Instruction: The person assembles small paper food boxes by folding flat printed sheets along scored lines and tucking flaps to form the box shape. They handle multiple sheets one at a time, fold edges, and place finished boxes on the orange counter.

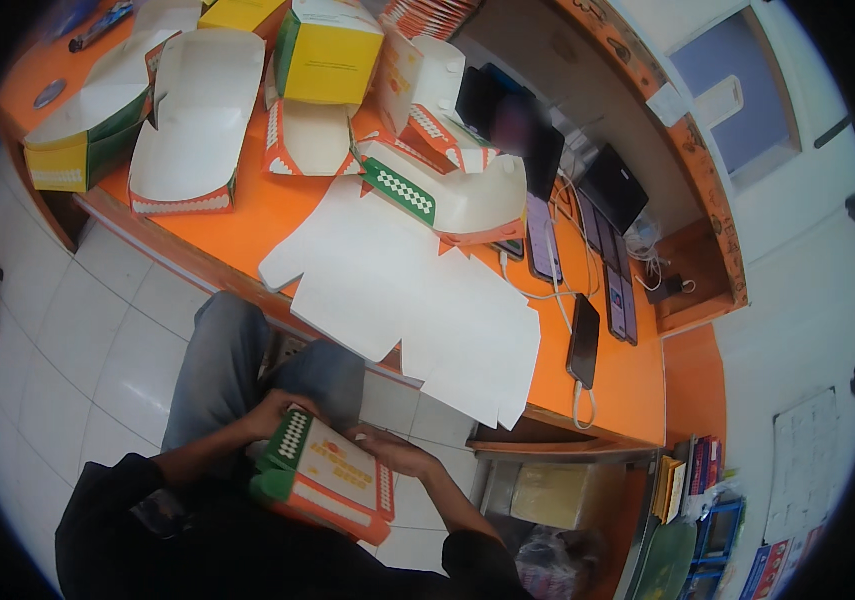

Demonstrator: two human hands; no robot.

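Observation:
A folded cardboard food box [341, 468], green, white and orange, rests over my lap. My left hand [286, 410] grips its upper left corner by the green patterned side. On the upper right edge, my right hand [395, 452] is closed round the card; some fingertips are hidden behind it. Beyond my knees, flat white die-cut card sheets [418, 310] lie on the orange table and jut over its near edge. Partly folded, open box trays [198, 120] stand farther back, and another open tray [478, 195] sits at the sheets' far edge.
Several phones with white cables lie on the orange table [638, 395] at the right, including a black phone [584, 342] near the corner. A yellow and green box [331, 55] stands among the trays at the back. Below right is a shelf with a pale tub [553, 497].

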